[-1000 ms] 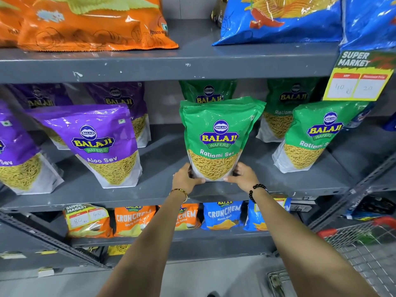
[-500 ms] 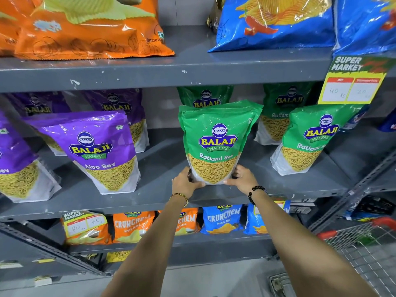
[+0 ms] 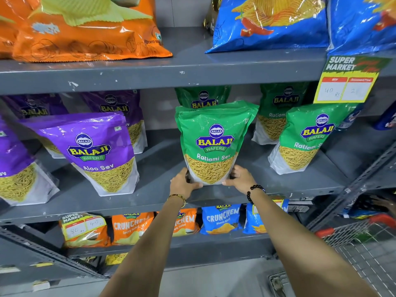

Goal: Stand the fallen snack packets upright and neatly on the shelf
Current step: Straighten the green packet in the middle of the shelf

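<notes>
A green Ratlami Sev packet (image 3: 214, 138) stands upright near the front of the middle grey shelf (image 3: 158, 189). My left hand (image 3: 184, 185) grips its lower left corner and my right hand (image 3: 241, 179) grips its lower right corner. Behind it stands another green packet (image 3: 202, 98), mostly hidden. To the right are two more green packets, one in front (image 3: 304, 142) leaning left and one behind (image 3: 276, 112). Left of my hands a purple Aloo Sev packet (image 3: 90, 151) leans, with more purple packets (image 3: 115, 108) behind and one (image 3: 15, 168) at the far left.
The shelf above carries orange (image 3: 85, 33) and blue (image 3: 270, 24) chip bags, with a yellow price tag (image 3: 345, 82) hanging from its edge. Small Crunchem packets (image 3: 220, 219) line the shelf below. A wire shopping trolley (image 3: 364, 247) stands at the lower right.
Both hands have stayed on the green packet's bottom corners and the packet sits a little straighter. The view has dropped slightly, so the shelves appear lower in frame.
</notes>
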Available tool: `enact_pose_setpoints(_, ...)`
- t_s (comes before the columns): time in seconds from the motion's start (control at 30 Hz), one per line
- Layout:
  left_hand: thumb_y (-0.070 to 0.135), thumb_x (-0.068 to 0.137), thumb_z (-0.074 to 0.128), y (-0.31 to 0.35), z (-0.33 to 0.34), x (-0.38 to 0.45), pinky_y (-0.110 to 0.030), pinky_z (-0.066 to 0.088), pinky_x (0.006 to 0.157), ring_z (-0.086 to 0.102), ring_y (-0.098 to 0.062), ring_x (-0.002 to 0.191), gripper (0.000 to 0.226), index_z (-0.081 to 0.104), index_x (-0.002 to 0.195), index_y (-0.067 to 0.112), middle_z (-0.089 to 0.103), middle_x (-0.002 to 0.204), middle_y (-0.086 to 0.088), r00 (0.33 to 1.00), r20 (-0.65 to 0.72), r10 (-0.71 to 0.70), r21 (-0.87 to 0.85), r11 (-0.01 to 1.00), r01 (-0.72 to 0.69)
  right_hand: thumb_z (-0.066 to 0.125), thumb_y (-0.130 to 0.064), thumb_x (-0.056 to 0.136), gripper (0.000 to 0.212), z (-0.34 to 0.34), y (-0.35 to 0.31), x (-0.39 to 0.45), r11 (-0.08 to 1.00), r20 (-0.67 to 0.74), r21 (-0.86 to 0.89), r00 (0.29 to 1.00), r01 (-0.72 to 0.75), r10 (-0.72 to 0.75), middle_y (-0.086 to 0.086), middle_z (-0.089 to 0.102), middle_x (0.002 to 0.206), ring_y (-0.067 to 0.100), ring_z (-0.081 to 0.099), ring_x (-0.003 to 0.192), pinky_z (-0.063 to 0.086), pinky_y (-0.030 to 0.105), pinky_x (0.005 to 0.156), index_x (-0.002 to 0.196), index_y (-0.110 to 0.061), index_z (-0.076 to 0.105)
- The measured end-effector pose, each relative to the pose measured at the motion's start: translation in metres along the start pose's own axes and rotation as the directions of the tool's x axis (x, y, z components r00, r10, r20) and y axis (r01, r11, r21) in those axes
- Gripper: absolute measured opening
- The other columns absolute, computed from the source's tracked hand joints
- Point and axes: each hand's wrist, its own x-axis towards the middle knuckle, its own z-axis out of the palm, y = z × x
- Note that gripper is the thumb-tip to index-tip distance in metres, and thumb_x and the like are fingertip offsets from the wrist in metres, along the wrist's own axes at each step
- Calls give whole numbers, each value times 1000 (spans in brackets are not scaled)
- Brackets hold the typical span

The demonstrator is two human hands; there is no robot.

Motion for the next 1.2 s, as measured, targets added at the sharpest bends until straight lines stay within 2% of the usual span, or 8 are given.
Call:
enact_pose_setpoints(0.2,18,71,77,-5,-2,-10,-50,40,106,55,-32,119,58,50,122,11,62,127,-10,1000,-9,15,48,999,-15,65,18,67,66,1,5,-6,999,-6,31,1000,-9,9,14,56,131,24,51,121,43,35,98,126,-4,49)
enact_pose_setpoints(0.43,18,76,72,-1,-5,-16,-38,45,98,57,-31,114,54,51,124,9,62,126,-11,1000,22,12,65,998,-13,64,18,68,73,4,4,-11,1000,12,-14,1000,-24,24,13,48,140,26,42,131,38,39,106,134,-5,41)
enact_pose_setpoints(0.6,19,80,69,-4,-7,-20,-38,45,98,56,-31,116,53,48,127,9,60,129,-13,1000,11,-17,43,999,17,64,13,72,88,6,0,-17,999,-9,3,999,-50,50,9,30,152,26,32,139,33,40,110,145,-8,19)
enact_pose_setpoints(0.67,20,81,68,-4,-7,-25,-38,44,99,54,-32,119,57,44,131,8,58,131,-13,1000,-1,-29,50,998,29,65,12,73,90,5,4,-19,998,-30,22,998,-59,60,10,26,154,26,31,139,33,41,111,146,-9,16)
enact_pose_setpoints(0.8,26,83,66,-10,2,-42,-39,46,96,55,-31,117,50,50,129,13,62,127,-12,998,-61,-15,51,999,18,63,9,77,81,-3,17,-31,994,-123,95,991,-47,59,11,32,151,28,34,137,36,40,107,144,-11,24)
enact_pose_setpoints(0.9,30,83,64,-13,18,-59,-41,48,93,57,-32,113,42,57,123,18,67,116,-14,998,-65,26,57,998,-23,60,7,80,68,-17,31,-42,993,-257,119,965,-24,54,13,39,147,30,40,133,39,40,105,141,-8,33)
enact_pose_setpoints(1.07,34,84,63,6,57,-66,-40,46,98,54,-31,117,48,55,128,17,67,118,-16,994,64,93,114,988,-100,61,-1,82,63,-61,50,-54,987,-460,153,881,-48,114,12,43,145,28,43,130,38,45,107,139,-8,37)
enact_pose_setpoints(1.2,35,82,65,37,99,-55,-39,46,99,53,-30,122,52,54,129,16,64,124,-14,974,164,157,121,977,-177,62,-7,83,65,-107,62,-52,982,-533,172,831,-74,156,14,40,147,31,40,132,35,45,109,142,-8,33)
